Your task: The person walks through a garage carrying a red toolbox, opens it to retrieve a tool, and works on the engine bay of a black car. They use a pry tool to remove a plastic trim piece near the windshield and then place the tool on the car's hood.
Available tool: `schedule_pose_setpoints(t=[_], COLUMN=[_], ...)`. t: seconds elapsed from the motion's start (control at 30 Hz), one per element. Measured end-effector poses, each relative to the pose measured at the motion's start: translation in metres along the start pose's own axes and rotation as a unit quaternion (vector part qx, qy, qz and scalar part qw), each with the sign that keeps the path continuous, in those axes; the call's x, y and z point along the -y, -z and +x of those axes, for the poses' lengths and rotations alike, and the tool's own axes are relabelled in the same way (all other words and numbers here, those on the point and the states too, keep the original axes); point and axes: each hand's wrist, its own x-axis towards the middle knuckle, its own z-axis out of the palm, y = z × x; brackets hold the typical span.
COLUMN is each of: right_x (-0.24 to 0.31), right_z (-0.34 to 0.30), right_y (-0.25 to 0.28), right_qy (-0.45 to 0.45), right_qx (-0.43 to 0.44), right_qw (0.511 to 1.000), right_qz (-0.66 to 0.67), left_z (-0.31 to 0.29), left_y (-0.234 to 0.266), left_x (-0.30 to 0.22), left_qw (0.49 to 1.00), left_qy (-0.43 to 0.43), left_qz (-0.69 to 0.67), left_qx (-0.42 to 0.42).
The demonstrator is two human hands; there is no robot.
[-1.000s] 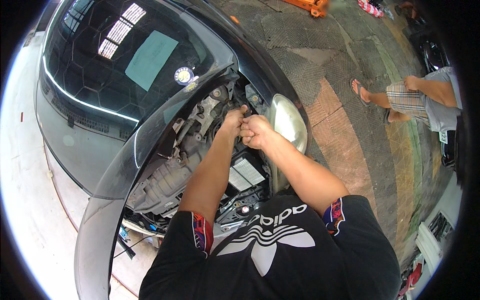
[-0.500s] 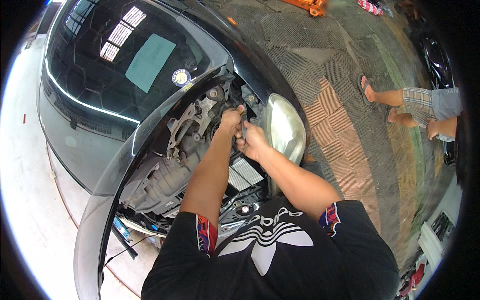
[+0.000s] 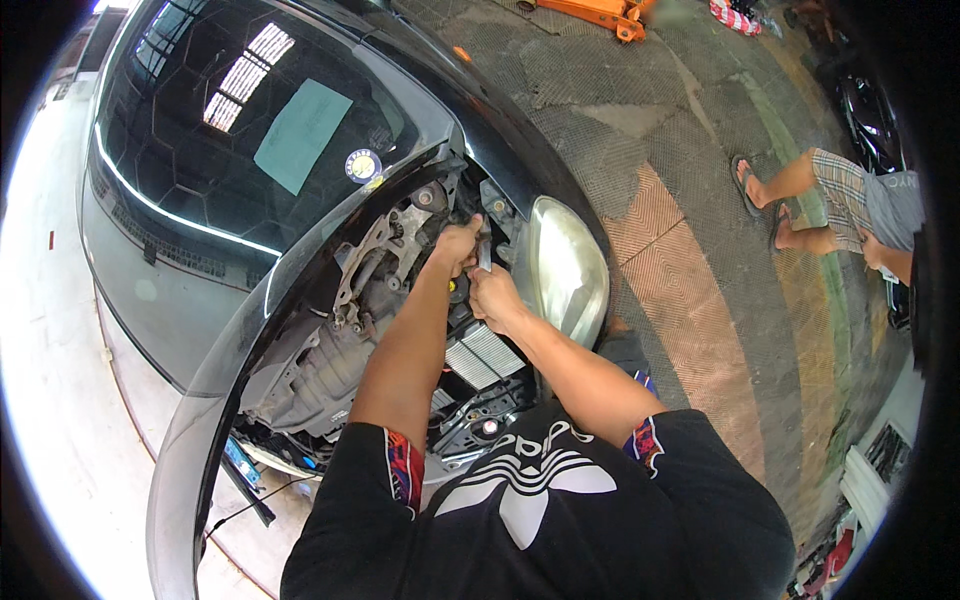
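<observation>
One thin, shiny grey, metal-looking bar (image 3: 485,252) sits between our left hand (image 3: 459,246), curled, its hold unclear, and our right hand (image 3: 497,299), gripping its near end, by the big, cloudy oval headlight (image 3: 568,270). We guess it's stiff, light, slippery; that end holds best.

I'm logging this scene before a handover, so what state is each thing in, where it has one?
Left hand: fingers curled, grip hidden
Right hand: closed on a flat grey piece
Engine bay: uncovered
Hood: raised
Pleated panel: exposed
Headlight: in place; lit or not, unclear
Windshield: reflecting light
Orange equipment: on the floor, partly out of frame
</observation>
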Motion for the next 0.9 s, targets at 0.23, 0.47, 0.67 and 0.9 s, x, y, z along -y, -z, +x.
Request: schedule_pose_setpoints(t=[0.23, 0.47, 0.67, 0.9], right_x=[0.038, 0.014, 0.016, 0.027], right_z=[0.003, -0.001, -0.001, 0.001], right_y=[-0.012, 0.005, 0.002, -0.002], right_qy=[-0.080, 0.008, -0.009, -0.026], right_qx=[0.018, -0.013, -0.024, -0.006], right_qw=[0.995, 0.999, 0.999, 0.999], right_qz=[0.058, -0.031, -0.022, -0.043], left_z=[-0.035, -0.027, -0.036, -0.037], left_y=[-0.004, 0.001, -0.009, -0.014], left_x=[-0.028, -0.022, -0.027, -0.030], left_qw=[0.969, 0.970, 0.973, 0.988], left_qy=[0.014, 0.012, 0.008, 0.012], left_qz=[-0.222, -0.202, -0.213, -0.135], left_qx=[0.105, 0.132, 0.086, 0.074])
